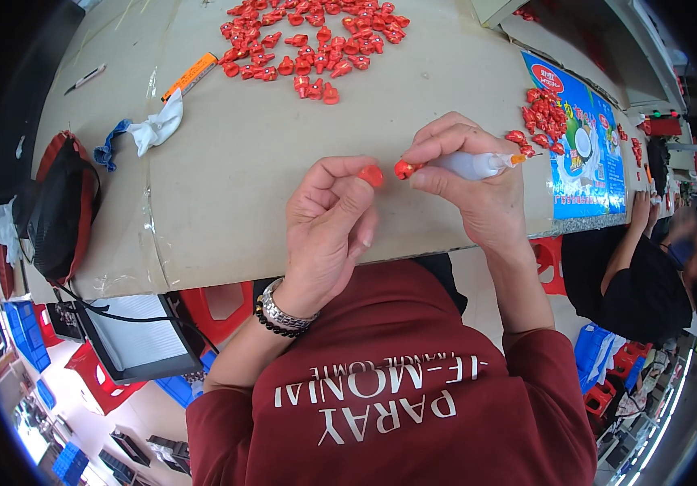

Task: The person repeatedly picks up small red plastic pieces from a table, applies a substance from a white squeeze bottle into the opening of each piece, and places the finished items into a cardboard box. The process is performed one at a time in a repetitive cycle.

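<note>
Between the thumb and index finger of my left hand (328, 215) is a small, rounded red piece (373, 176). My right hand (486, 190) pinches another small red part (404, 168), which has a dark spot and a gold mark. That same hand also keeps a translucent squeeze bottle (474, 165) against its palm, its orange tip pointing right. A narrow gap separates the two red pieces, just above the table's near edge. Farther off on the table lies a wide scatter of similar red parts (323, 61).
The table (227, 219) also bears an orange box (189, 76), a white-and-blue cloth (157, 125), a knife-like pen (85, 78) and a black-and-red bag (63, 206). Right, more red parts (544, 113) lie by a blue printed sheet (563, 178). Another person (640, 275) sits at the far right.
</note>
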A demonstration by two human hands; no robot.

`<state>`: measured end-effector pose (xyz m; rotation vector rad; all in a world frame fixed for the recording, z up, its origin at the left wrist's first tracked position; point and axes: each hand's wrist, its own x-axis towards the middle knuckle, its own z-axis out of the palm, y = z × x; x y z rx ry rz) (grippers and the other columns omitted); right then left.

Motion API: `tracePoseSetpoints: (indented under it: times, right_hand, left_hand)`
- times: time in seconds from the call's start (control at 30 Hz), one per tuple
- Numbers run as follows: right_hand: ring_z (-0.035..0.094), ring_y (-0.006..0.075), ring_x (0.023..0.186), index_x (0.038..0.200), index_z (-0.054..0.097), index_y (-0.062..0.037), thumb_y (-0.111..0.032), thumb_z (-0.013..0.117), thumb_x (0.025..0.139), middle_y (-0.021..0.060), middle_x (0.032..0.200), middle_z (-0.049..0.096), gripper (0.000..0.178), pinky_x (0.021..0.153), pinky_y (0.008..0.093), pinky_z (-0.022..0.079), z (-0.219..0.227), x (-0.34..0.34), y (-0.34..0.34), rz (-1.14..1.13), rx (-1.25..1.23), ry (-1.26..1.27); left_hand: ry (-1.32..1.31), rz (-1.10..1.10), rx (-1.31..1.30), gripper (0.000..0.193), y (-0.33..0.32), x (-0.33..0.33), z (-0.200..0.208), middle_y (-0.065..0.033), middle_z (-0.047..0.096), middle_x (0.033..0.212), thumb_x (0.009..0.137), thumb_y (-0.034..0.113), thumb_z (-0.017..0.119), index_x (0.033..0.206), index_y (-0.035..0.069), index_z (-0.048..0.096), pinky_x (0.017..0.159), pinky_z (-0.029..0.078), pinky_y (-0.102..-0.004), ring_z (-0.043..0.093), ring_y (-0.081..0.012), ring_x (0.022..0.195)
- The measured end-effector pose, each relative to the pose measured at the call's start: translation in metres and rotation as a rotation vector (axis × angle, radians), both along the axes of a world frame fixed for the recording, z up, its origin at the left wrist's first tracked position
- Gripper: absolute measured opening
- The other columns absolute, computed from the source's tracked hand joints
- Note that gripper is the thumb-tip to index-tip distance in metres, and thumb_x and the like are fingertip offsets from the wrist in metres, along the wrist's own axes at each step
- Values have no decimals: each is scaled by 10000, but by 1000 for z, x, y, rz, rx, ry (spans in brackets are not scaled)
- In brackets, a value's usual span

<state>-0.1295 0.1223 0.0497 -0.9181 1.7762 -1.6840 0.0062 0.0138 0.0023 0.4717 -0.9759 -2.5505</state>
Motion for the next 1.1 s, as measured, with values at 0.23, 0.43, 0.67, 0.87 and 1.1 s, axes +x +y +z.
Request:
tracePoseSetpoints:
  times: [0.23,0.43,0.67,0.87,1.1]
  right_hand:
    - [586,108,768,805,692,-6,26,692,697,34,808,616,113,701,231,454,9,11,-3,-25,157,21]
    - [596,107,729,805,687,-8,39,698,688,42,779,629,126,668,241,467,8,14,-4,-18,178,150]
    - [608,147,672,792,693,-21,40,715,674,71,741,634,135,604,259,473,1,13,-3,0,182,307]
    - [584,127,683,805,698,-4,61,711,674,61,747,621,147,606,249,455,-3,13,-2,27,201,153]
    - [552,115,688,813,699,24,109,695,657,57,745,596,178,605,233,436,-2,11,-1,48,175,-25]
  left_hand:
    - [-17,80,-151,149,3,2,-1,-42,630,842,922,85,570,1044,3,544,409,306,-171,449,-29,498]
    - [-40,97,-297,108,2,3,-4,-28,614,743,915,57,576,1002,-3,556,428,332,-176,456,-24,507]
    - [-48,138,-497,56,2,5,-8,-15,598,702,905,18,576,951,-14,573,449,358,-181,453,-21,508]
    - [-45,141,-454,40,4,6,-10,-14,595,677,899,3,576,936,-13,578,448,362,-184,467,-24,519]
    - [-63,211,-669,26,3,5,-10,-22,613,663,878,-7,605,900,-13,593,437,386,-184,493,-22,514]
